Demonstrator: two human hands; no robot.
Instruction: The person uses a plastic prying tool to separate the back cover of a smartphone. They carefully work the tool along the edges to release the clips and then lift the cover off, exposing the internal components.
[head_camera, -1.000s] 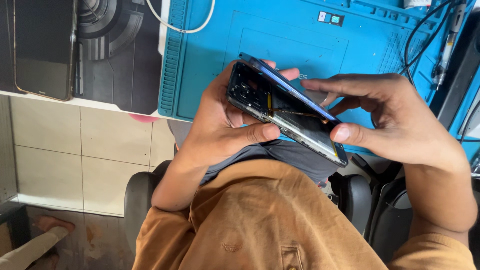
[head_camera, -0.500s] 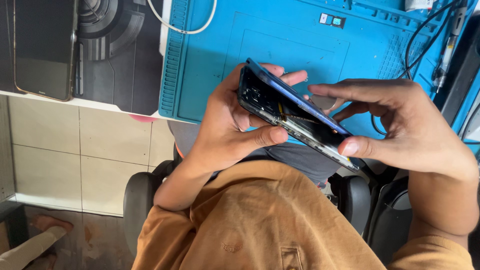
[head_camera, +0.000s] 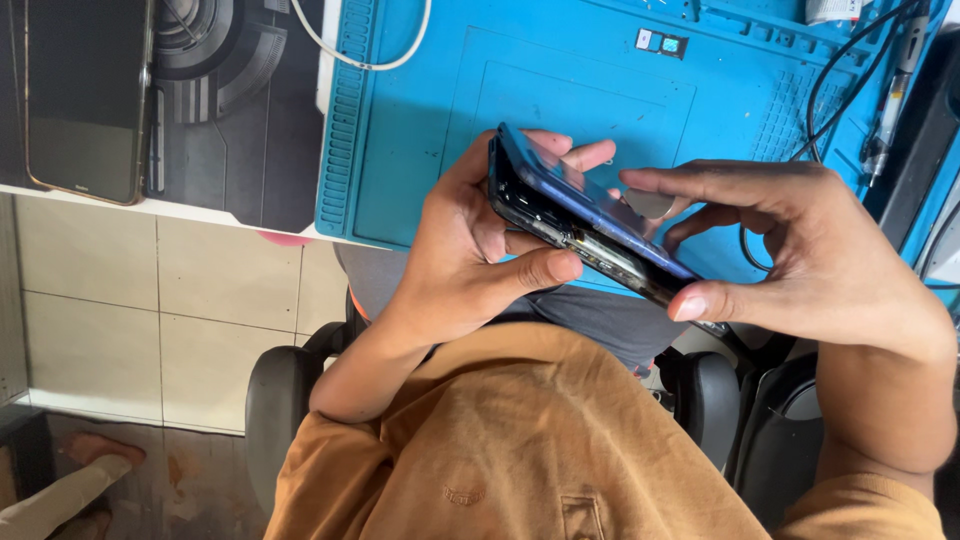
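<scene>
Leftmost, a dark phone lies flat on the desk, beside a blue mat. Over the mat's near edge, the left hand grips one end of an opened phone, thumb pressed along its side. The right hand pinches the other end between thumb and forefinger.

Bright, even daylight; soft shadows fall under both hands on the blue repair mat. Focus stays sharp, with slight edge stretching.
</scene>
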